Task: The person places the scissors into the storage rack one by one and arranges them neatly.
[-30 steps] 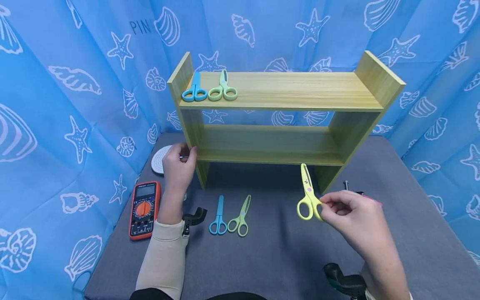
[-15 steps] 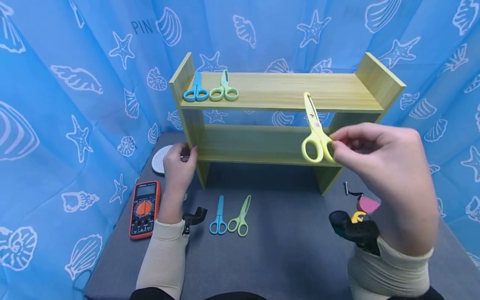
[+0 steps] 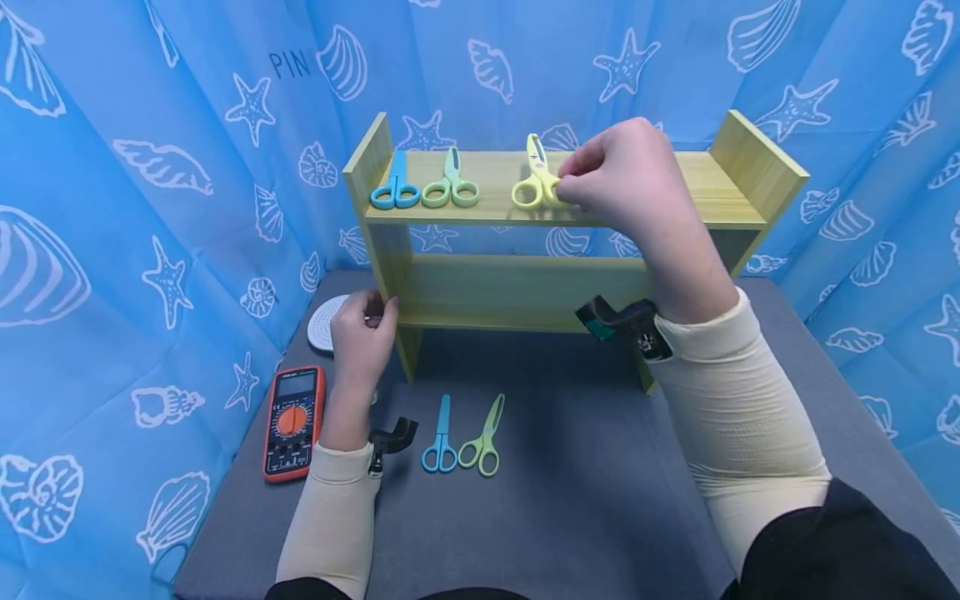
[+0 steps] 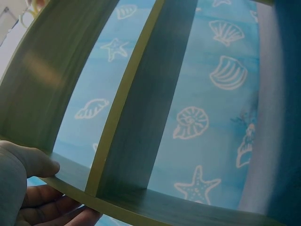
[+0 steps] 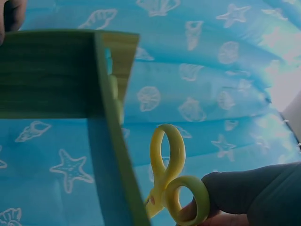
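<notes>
My right hand (image 3: 630, 179) pinches yellow scissors (image 3: 537, 169) by one finger loop, blades pointing away, over the top board of a two-tier wooden shelf (image 3: 491, 187). In the right wrist view the scissors' loops (image 5: 176, 150) show beyond the board's edge; whether they touch the board I cannot tell. On the board's left end lie blue scissors (image 3: 398, 171) and pale green scissors (image 3: 452, 171). My left hand (image 3: 363, 342) grips the shelf's left side panel, its thumb (image 4: 40, 162) on the inner face and fingers outside.
Another pair of blue scissors (image 3: 442, 425) and green scissors (image 3: 490, 425) lie on the grey table (image 3: 525, 533). An orange multimeter (image 3: 294, 425) and a white round perforated object (image 3: 321, 325) are at the left. A blue shell-print curtain (image 3: 187, 108) surrounds the table.
My right hand has lifted the yellow scissors from above the table up and left to the top board. My left hand has stayed on the side panel.
</notes>
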`<state>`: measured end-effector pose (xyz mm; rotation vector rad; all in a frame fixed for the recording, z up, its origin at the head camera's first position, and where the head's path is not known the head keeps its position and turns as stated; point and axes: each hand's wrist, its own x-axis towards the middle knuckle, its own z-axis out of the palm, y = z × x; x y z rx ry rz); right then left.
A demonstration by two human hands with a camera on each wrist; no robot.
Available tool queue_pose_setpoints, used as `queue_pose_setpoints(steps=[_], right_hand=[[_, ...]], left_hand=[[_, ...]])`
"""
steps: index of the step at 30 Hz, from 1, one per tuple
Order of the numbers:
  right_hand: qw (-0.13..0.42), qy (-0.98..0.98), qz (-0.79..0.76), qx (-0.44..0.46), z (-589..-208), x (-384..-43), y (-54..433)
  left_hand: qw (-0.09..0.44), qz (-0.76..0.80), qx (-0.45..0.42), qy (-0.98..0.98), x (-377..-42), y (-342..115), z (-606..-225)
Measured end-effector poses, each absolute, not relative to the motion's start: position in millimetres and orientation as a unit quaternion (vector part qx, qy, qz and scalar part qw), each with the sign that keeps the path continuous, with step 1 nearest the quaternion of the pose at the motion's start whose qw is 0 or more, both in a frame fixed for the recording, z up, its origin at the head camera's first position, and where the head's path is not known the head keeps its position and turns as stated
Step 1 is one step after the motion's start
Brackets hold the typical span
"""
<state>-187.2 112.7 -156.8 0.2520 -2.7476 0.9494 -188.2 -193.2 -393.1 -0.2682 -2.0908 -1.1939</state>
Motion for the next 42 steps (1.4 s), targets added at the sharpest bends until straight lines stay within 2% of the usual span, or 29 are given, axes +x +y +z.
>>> queue_pose_setpoints(steps=[8,16,24,33,42], right_hand=[[0.071,-0.951,0.29,0.081,-158.0,-219.7,85.5],[0.076,-0.956,0.27,0.088,-163.4,-217.4,85.3],[0.135,-0.936,0.316,0.078,-168.7,-186.6,106.0],[0.176,-0.918,0.35,0.062,-182.8,-140.6,130.7],[0.218,-0.893,0.388,0.065,-221.2,-99.6,152.5]], left_hand=[[0.349,-0.456,-0.103,-0.812,-188.8,-194.3,-393.2],[0.349,-0.459,-0.102,-0.811,-188.3,-192.8,-392.3],[0.362,-0.456,-0.109,-0.806,-189.8,-193.6,-393.4],[0.359,-0.457,-0.106,-0.807,-188.5,-193.4,-392.4],[0.34,-0.466,-0.094,-0.811,-185.9,-193.0,-391.1]])
